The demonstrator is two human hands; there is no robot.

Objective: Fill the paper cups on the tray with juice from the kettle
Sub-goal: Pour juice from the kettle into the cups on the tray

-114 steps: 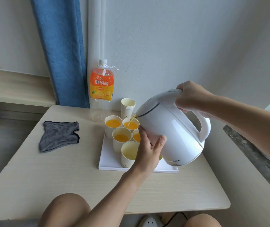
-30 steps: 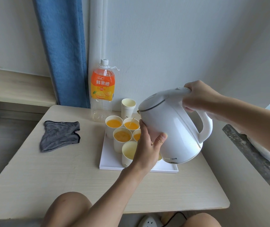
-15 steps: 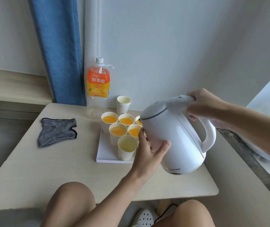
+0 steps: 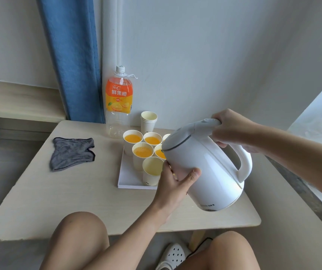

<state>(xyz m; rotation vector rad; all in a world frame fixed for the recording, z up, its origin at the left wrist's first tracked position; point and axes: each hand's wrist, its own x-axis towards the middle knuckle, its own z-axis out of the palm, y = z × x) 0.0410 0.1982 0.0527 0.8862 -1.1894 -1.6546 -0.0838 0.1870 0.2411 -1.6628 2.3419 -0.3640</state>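
Observation:
A white kettle (image 4: 205,164) hangs tilted to the left above the right side of the white tray (image 4: 126,176). My right hand (image 4: 232,127) grips its handle from above. My left hand (image 4: 175,184) supports the kettle's body from below, thumb and fingers spread against it. Several paper cups stand on the tray; the back ones (image 4: 132,138) hold orange juice, and the nearest cup (image 4: 152,172) holds only a shallow pale layer. The kettle hides the cups on the tray's right side. No stream of juice is visible at the spout.
An almost empty juice bottle (image 4: 119,102) and a stack of spare paper cups (image 4: 148,121) stand behind the tray by the wall. A grey cloth (image 4: 71,152) lies on the left of the small table (image 4: 58,201). A blue curtain hangs behind. My knees are below the table edge.
The kettle has moved back and down toward me, off the back cups, with both hands still on it. The pouring stream seen earlier has stopped. The back cups are fuller.

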